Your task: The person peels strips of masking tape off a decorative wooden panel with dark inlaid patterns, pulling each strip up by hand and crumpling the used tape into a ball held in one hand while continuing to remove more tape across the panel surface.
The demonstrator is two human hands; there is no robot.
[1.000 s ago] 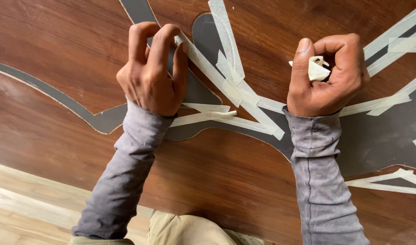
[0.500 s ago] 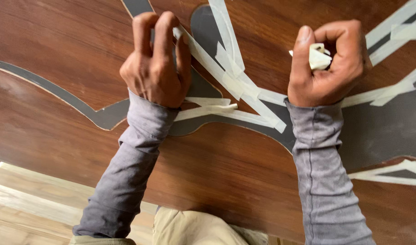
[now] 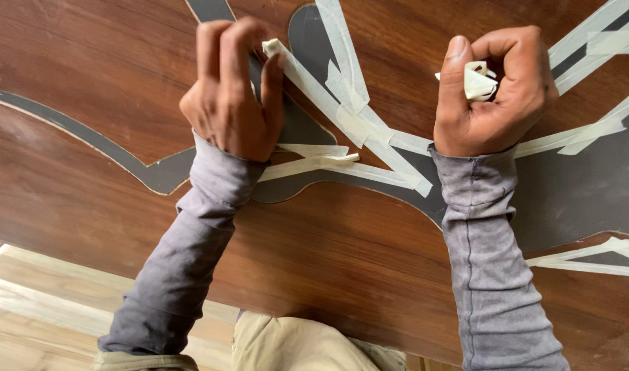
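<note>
Left hand (image 3: 232, 96), upper left of centre: fingers curled, pinching the loose end of a pale tape strip (image 3: 328, 86) that runs down-right across the panel. Right hand (image 3: 496, 93), upper right: fist closed around a crumpled tape wad (image 3: 479, 81). Both in grey sleeves (image 3: 496, 275). Under them, a dark brown wood panel (image 3: 88, 62) with grey curved cut-outs (image 3: 108, 148), more tape strips (image 3: 589, 130) crossing at right. Pale plank floor (image 3: 33, 309), lower left.

Left hand (image 3: 232, 103) sits on the wooden panel (image 3: 342, 254), tape strips (image 3: 349, 130) just right of it; right hand (image 3: 496, 96) beyond holds a tape wad (image 3: 478, 81).
</note>
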